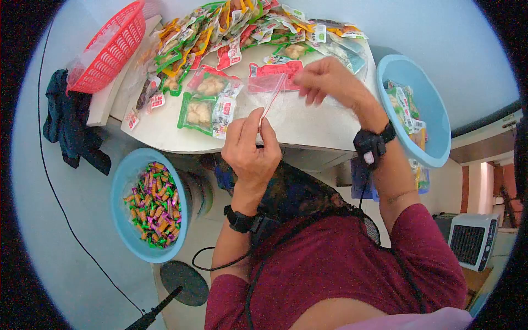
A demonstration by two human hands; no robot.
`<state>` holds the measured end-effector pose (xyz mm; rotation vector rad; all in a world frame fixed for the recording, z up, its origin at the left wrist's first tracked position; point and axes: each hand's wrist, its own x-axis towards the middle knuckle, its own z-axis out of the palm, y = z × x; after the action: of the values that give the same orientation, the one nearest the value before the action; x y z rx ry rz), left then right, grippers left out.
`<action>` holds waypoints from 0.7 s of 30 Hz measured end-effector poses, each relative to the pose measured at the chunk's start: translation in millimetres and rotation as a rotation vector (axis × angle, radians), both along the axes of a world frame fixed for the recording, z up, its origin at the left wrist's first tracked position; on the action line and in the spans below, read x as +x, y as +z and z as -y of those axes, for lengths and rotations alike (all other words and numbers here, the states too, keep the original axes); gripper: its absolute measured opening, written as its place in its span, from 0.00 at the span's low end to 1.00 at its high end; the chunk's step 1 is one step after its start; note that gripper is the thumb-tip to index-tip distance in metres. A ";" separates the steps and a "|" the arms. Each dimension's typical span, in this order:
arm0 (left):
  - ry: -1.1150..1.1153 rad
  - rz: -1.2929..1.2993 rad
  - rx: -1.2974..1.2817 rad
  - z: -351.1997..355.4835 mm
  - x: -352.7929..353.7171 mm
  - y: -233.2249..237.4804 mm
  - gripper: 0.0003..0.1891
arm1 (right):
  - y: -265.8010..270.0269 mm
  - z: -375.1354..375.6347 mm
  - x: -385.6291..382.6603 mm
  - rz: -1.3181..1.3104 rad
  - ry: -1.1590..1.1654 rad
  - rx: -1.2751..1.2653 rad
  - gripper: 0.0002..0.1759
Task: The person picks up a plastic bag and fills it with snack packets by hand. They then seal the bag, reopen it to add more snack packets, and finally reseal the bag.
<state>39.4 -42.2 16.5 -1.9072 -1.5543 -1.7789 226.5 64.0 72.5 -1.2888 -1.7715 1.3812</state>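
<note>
You are pinching the thin red seal strip of a clear zip bag between thumb and forefinger of your left hand. Your right hand is gripping the bag's far edge with curled fingers. The bag is a limp, glossy film, stretching between both hands just above the smooth, round-edged white table. Beyond it, flat, shiny snack packets are lying in a loose heap, beside a red latticed plastic basket. At your left, a round blue bowl is holding small twisted-wrapper candies; at your right, a blue basin is holding more packets.
</note>
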 end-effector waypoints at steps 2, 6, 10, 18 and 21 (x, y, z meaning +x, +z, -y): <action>-0.001 0.003 -0.013 0.3 1.0 0.4 0.13 | -6.0 -28.6 16.1 0.117 -0.142 0.121 0.16; 0.012 -0.011 -0.037 1.2 4.9 -0.6 0.13 | -25.9 -83.5 26.7 0.412 -0.281 0.231 0.27; 0.035 -0.061 -0.018 1.8 3.3 -2.2 0.13 | -37.9 -110.5 18.6 0.599 -0.304 0.257 0.36; 0.066 -0.132 -0.056 3.1 3.2 3.1 0.16 | -61.9 -125.3 8.5 0.207 -0.430 0.167 0.33; 0.087 -0.174 -0.040 3.4 3.6 6.0 0.18 | -65.4 -134.3 5.3 0.313 -0.419 0.198 0.31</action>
<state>43.0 -45.6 22.5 -1.9223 -1.5955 -1.5141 231.8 198.3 7.1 -1.7118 -1.6509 0.7881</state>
